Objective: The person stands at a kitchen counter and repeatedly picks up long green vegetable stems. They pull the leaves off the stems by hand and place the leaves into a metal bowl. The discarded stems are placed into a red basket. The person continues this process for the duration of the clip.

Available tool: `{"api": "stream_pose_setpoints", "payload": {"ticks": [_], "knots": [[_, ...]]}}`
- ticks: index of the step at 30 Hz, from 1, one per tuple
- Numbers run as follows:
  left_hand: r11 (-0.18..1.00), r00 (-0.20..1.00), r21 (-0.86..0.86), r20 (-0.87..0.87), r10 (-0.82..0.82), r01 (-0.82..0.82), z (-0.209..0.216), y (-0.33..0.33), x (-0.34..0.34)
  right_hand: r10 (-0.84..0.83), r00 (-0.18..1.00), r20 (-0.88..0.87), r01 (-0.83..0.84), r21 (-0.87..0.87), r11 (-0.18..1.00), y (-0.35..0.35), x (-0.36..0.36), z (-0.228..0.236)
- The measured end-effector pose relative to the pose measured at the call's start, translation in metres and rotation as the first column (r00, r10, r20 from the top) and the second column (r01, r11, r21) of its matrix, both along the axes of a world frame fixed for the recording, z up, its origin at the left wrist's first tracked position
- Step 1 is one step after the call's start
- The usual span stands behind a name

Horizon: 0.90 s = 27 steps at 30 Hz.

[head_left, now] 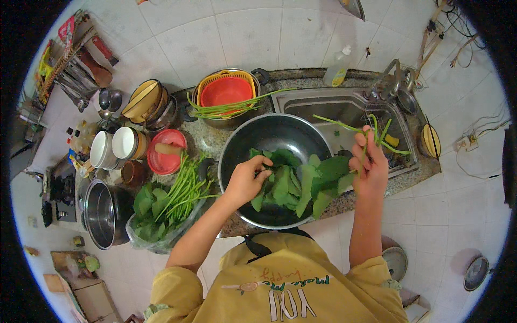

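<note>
Left fingers (262, 161) in a pinch on leaves (284, 185), right fingers (361, 141) around stems (340, 124); lettered yellow garment (301, 282)

Leaves (283, 185): broad, green, loosely heaped in the wok (245, 145), some reaching past its right rim. Stems (396, 149): thin, green, splayed from the right grip (369, 156). Wok: round, dark, glossy inside, opening upward.

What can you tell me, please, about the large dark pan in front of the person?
The pan is wide and round, with a dark, shiny inside and a paler rim; it looks metal. It sits open side up on the speckled counter, its right side hiding part of the sink. Green leaves lie in it, and the left hand is over its left side. Its underside is hidden.
</note>
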<state>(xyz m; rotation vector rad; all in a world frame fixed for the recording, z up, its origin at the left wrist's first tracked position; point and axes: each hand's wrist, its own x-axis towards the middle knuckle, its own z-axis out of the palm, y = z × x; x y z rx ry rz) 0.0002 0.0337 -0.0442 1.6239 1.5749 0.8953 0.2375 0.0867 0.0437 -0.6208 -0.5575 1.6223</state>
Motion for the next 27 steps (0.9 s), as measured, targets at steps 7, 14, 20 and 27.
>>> {"api": "stream_pose_setpoints", "payload": {"ticks": [7,14,20,27], "knots": [[0.998,0.996,0.047,0.084,0.031,-0.035,0.01,-0.008,-0.021,0.264,0.869,-0.418,-0.258,0.072,0.964,0.009,-0.008,-0.007],[0.974,0.978,0.157,0.158,0.138,-0.163,0.038,-0.02,-0.022,0.552,0.66,-0.51,-0.421,0.359,0.833,0.012,-0.024,-0.016],[0.979,0.952,0.201,0.302,-0.045,-0.018,0.089,-0.033,-0.008,0.571,0.606,-0.554,-0.447,0.357,0.821,0.01,-0.042,-0.019],[0.978,0.995,0.185,0.013,-0.1,0.096,0.08,-0.029,0.02,0.565,0.6,-0.566,-0.436,0.361,0.824,0.008,-0.047,-0.018]]}}
